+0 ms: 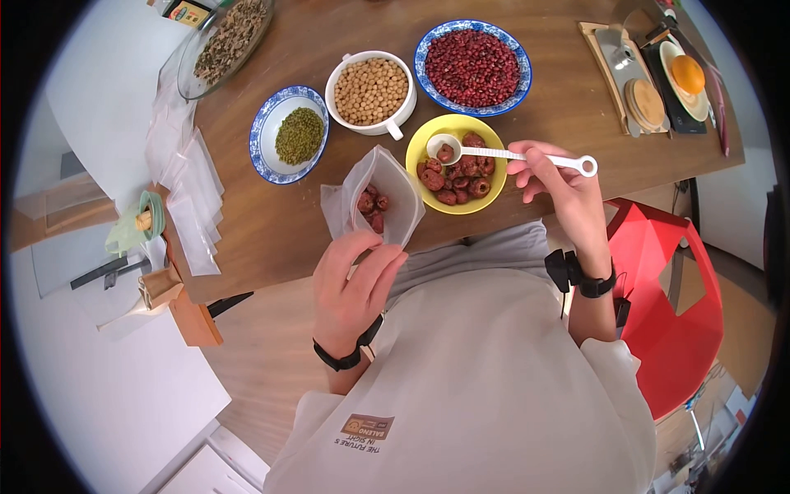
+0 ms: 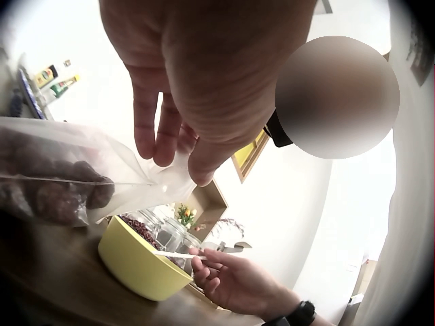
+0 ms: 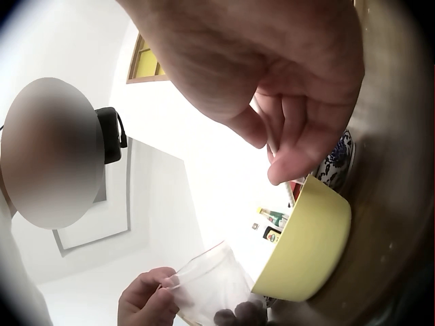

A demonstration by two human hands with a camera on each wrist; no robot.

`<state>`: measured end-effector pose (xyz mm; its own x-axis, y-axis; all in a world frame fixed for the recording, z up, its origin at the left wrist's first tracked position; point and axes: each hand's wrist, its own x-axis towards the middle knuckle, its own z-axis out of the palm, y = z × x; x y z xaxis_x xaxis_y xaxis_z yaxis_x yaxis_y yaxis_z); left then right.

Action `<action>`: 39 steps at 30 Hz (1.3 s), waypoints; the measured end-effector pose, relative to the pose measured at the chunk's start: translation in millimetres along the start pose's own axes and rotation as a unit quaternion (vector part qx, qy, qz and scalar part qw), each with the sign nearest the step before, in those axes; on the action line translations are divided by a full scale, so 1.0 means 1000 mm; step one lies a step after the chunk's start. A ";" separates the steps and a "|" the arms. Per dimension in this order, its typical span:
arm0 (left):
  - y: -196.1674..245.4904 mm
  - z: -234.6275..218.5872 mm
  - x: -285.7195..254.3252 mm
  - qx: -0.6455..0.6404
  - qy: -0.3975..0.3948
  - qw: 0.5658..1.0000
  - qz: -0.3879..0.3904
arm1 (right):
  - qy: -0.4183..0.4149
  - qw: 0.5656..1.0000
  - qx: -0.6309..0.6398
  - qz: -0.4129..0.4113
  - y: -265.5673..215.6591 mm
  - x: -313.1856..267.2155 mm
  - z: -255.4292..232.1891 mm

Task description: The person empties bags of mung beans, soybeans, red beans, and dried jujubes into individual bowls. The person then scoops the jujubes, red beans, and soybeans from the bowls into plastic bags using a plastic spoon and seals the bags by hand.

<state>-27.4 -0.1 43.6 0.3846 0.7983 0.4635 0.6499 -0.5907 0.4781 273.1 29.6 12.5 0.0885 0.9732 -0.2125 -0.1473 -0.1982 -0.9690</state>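
My left hand [image 1: 350, 284] pinches the near edge of a translucent bag [image 1: 403, 202], which stands with its mouth spread and holds several dark red dried fruits [image 1: 373, 206]. In the left wrist view the same bag [image 2: 129, 173] hangs from the thumb and fingers. Between thumb and fingers my right hand [image 1: 559, 189] grips a white spoon [image 1: 527, 155]. The spoon's bowl, with one fruit in it, is over the yellow bowl [image 1: 415, 177] of dried fruits. The right wrist view shows the yellow bowl [image 3: 309, 244] close below my right hand [image 3: 272, 81].
Behind stand a white pot of chickpeas [image 1: 370, 90], a patterned bowl of green beans [image 1: 298, 136] and one of red seeds [image 1: 473, 66]. Flat bags [image 1: 193, 198] lie at the left. A scale with an orange [image 1: 688, 74] is at the right, above a red chair [image 1: 666, 305].
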 end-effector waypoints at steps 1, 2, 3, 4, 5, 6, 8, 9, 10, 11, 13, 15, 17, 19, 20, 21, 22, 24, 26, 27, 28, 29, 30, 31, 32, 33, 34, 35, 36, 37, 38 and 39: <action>0.000 0.000 0.000 0.000 0.001 1.000 -0.001 | -0.001 1.000 0.004 -0.001 0.001 0.000 0.000; 0.000 0.000 0.000 0.000 0.001 1.000 -0.001 | -0.002 1.000 0.008 -0.002 0.001 0.000 0.000; 0.000 0.000 0.000 -0.001 -0.002 1.000 -0.001 | -0.003 1.000 0.008 -0.002 0.001 -0.001 0.000; 0.000 -0.001 0.000 -0.001 -0.005 1.000 -0.002 | 0.009 1.000 0.010 -0.012 -0.001 -0.003 -0.001; 0.000 -0.001 0.000 0.000 -0.005 1.000 -0.004 | 0.020 0.999 0.012 -0.022 -0.003 -0.006 -0.002; 0.000 -0.001 -0.001 0.001 -0.011 1.000 0.005 | 0.018 1.000 0.013 -0.022 -0.007 -0.010 -0.002; 0.000 -0.002 -0.001 0.005 -0.017 1.000 0.013 | 0.044 0.998 0.020 -0.045 -0.016 -0.021 -0.002; 0.000 -0.002 -0.001 0.005 -0.022 1.000 0.013 | 0.042 0.998 0.021 -0.045 -0.019 -0.027 -0.001; 0.001 -0.002 -0.001 0.004 -0.026 1.000 0.013 | 0.031 0.997 0.037 -0.064 -0.022 -0.034 0.000; 0.001 -0.002 0.000 0.005 -0.026 1.000 0.013 | 0.020 0.995 0.053 -0.083 -0.025 -0.041 0.001; 0.001 -0.001 0.000 0.010 -0.034 0.999 0.020 | 0.003 0.995 0.049 -0.091 -0.034 -0.051 0.005; 0.002 -0.001 0.000 0.012 -0.033 0.999 0.020 | -0.102 0.984 -0.028 -0.146 -0.040 -0.054 0.012; 0.002 -0.001 0.000 0.014 -0.032 0.999 0.020 | -0.193 0.909 -0.192 -0.315 -0.048 -0.047 0.026; 0.001 -0.001 -0.002 0.009 -0.023 1.000 0.018 | -0.206 0.889 -0.238 -0.333 -0.046 -0.052 0.037; 0.000 -0.002 -0.002 0.008 -0.023 1.000 0.018 | -0.206 0.881 -0.241 -0.351 -0.043 -0.052 0.038; -0.001 -0.003 -0.003 0.008 -0.026 0.999 0.020 | -0.207 0.873 -0.244 -0.370 -0.042 -0.053 0.038; -0.001 -0.003 -0.004 0.007 -0.027 0.999 0.022 | -0.208 0.872 -0.245 -0.369 -0.045 -0.052 0.034; -0.001 -0.003 -0.005 0.007 -0.021 1.000 0.021 | -0.172 0.884 -0.222 -0.373 -0.054 -0.049 0.016; -0.002 -0.003 -0.005 0.007 -0.014 1.000 0.022 | -0.121 0.891 -0.250 -0.359 -0.057 -0.050 0.003; -0.002 -0.002 -0.005 0.006 -0.010 1.000 0.024 | -0.067 0.895 -0.277 -0.345 -0.058 -0.049 0.000; -0.002 -0.002 -0.005 0.005 -0.005 1.000 0.027 | -0.023 0.902 -0.296 -0.314 -0.053 -0.048 0.001; -0.003 -0.001 -0.005 0.004 -0.004 1.000 0.027 | -0.022 0.901 -0.298 -0.314 -0.048 -0.044 0.002; -0.003 0.000 -0.005 0.004 -0.003 1.000 0.029 | -0.032 0.899 -0.305 -0.312 -0.044 -0.038 0.002; -0.003 0.000 -0.005 0.004 -0.002 1.000 0.031 | -0.041 0.897 -0.312 -0.310 -0.041 -0.034 0.003; -0.003 0.000 -0.005 0.004 -0.003 1.000 0.031 | -0.049 0.892 -0.318 -0.319 -0.038 -0.032 0.007; -0.003 0.000 -0.005 0.006 -0.005 0.999 0.031 | -0.049 0.892 -0.317 -0.318 -0.037 -0.031 0.010; -0.004 -0.001 -0.005 0.009 -0.008 0.999 0.031 | -0.057 0.887 -0.326 -0.323 -0.036 -0.030 0.013; -0.004 -0.001 -0.005 0.009 -0.009 0.999 0.030 | -0.065 0.881 -0.334 -0.327 -0.035 -0.029 0.016; -0.004 -0.001 -0.006 0.007 -0.008 1.000 0.030 | -0.070 0.882 -0.338 -0.322 -0.034 -0.028 0.019; -0.005 -0.002 -0.006 0.005 -0.007 1.000 0.029 | -0.069 0.882 -0.338 -0.321 -0.032 -0.026 0.022; -0.004 -0.002 -0.006 0.004 -0.007 1.000 0.029 | -0.075 0.884 -0.333 -0.319 -0.030 -0.024 0.024; -0.004 -0.002 -0.006 0.006 -0.008 1.000 0.027 | -0.081 0.886 -0.328 -0.316 -0.028 -0.022 0.025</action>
<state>-33.7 -2.4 40.5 0.4296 0.7670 0.4767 0.6351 -0.6318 0.4443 250.3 17.0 47.5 -0.2019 0.9072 0.3690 0.4912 0.4197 -0.7633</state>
